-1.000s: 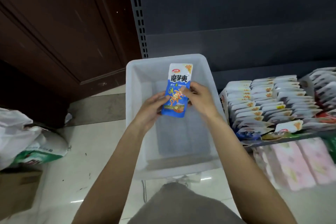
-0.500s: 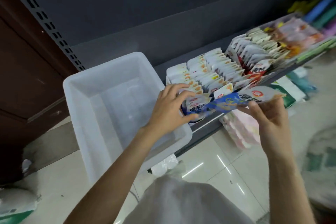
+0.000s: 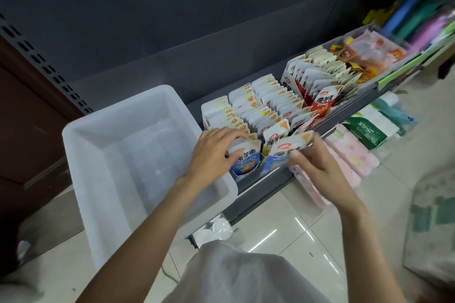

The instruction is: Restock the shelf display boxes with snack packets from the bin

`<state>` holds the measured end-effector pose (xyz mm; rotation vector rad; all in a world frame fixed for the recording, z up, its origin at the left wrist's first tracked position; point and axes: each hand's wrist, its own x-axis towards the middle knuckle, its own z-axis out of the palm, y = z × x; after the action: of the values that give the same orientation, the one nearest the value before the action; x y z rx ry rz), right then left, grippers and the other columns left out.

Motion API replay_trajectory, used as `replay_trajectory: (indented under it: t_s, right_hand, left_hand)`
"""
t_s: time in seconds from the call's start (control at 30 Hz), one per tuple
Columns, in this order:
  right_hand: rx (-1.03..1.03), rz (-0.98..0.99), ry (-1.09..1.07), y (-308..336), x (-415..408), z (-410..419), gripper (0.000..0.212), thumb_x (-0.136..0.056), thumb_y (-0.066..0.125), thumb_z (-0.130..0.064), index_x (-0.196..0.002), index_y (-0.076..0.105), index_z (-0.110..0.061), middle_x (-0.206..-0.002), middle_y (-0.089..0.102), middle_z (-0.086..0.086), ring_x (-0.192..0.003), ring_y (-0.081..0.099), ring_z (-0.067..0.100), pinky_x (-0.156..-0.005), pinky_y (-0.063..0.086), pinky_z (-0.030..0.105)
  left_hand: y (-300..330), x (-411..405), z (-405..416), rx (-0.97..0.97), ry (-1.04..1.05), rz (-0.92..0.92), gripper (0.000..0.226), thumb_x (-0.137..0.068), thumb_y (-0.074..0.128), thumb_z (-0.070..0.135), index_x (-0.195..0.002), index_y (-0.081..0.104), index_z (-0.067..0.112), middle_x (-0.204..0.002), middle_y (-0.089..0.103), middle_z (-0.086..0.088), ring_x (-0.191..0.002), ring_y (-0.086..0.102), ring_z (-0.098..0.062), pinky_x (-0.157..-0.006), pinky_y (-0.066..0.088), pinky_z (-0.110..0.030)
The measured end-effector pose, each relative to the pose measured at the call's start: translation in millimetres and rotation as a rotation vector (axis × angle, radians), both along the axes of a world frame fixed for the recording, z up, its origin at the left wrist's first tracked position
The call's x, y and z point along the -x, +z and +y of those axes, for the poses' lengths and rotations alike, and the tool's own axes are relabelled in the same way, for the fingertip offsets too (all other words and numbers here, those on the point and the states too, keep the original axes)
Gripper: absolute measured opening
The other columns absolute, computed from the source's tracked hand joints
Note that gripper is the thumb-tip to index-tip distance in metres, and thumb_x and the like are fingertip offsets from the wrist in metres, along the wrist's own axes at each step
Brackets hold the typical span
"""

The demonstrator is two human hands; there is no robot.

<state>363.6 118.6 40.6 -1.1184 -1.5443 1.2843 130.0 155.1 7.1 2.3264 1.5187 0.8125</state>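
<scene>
The white plastic bin point(image 3: 81, 130) stands on the floor at the left with nothing visible inside. Right of it, on the low shelf, a display box point(image 3: 246, 172) holds rows of blue-and-white snack packets. My left hand point(image 3: 211, 155) curls over the front packets point(image 3: 246, 155) of the left row, thumb on their face. My right hand point(image 3: 317, 167) pinches a blue snack packet point(image 3: 285, 149) by its right end, held tilted at the front of the neighbouring row. A red-packet display box point(image 3: 320, 103) sits further right.
The grey shelf edge point(image 3: 266, 181) runs diagonally under my hands. Pink wrapped packs point(image 3: 352, 157) and a green pack point(image 3: 364, 134) lie on the level below. More snack bags point(image 3: 369, 56) fill the shelf's far right. A dark wooden door point(image 3: 29, 118) is at the left.
A second ago both hands held the blue packet over the bin. The packet has since travelled right to the front of the display box, and my left hand now grips the front packets.
</scene>
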Motion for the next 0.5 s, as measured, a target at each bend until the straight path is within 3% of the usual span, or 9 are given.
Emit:
replay_trajectory:
  t_s: [0.13, 0.23, 0.37, 0.5]
  right_hand:
    - [0.019, 0.001, 0.062, -19.9, 30.7, 15.3, 0.026, -0.095, 0.049, -0.017, -0.120, 0.054, -0.011, -0.118, 0.066, -0.001, -0.112, 0.061, 0.015, -0.088, 0.050, 0.025]
    - [0.034, -0.036, 0.051, -38.6, 39.7, 26.0, 0.016, -0.096, 0.050, -0.017, -0.109, 0.056, -0.020, -0.109, 0.068, -0.009, -0.103, 0.064, 0.009, -0.079, 0.050, 0.019]
    - [0.053, -0.052, 0.037, -45.4, 40.6, 28.4, 0.016, -0.096, 0.049, -0.017, -0.105, 0.054, -0.029, -0.112, 0.065, -0.011, -0.105, 0.064, 0.010, -0.077, 0.051, 0.019]
    - [0.017, -0.034, 0.089, -38.9, 47.0, 30.8, 0.030, -0.095, 0.050, -0.023, -0.124, 0.054, -0.015, -0.118, 0.065, -0.002, -0.109, 0.063, 0.012, -0.086, 0.053, 0.026]
  left_hand:
    - [-1.7, -0.9, 11.0, 0.049, 0.041, -0.005, 0.029, -0.080, 0.072, 0.020, -0.107, 0.061, 0.022, -0.107, 0.066, 0.006, -0.100, 0.059, -0.018, -0.079, 0.036, -0.026]
    - [0.3, -1.8, 13.1, 0.063, 0.031, 0.006, 0.033, -0.078, 0.074, 0.019, -0.108, 0.061, 0.020, -0.108, 0.066, 0.006, -0.101, 0.059, -0.014, -0.079, 0.035, -0.022]
    - [-2.0, -1.7, 13.7, 0.050, 0.041, -0.015, 0.035, -0.077, 0.076, 0.020, -0.108, 0.061, 0.018, -0.108, 0.067, 0.004, -0.101, 0.060, -0.013, -0.078, 0.041, -0.024]
    - [-2.0, -0.5, 13.7, 0.057, 0.016, -0.060, 0.037, -0.073, 0.078, 0.017, -0.106, 0.062, 0.016, -0.104, 0.068, 0.002, -0.097, 0.060, -0.014, -0.074, 0.049, -0.030]
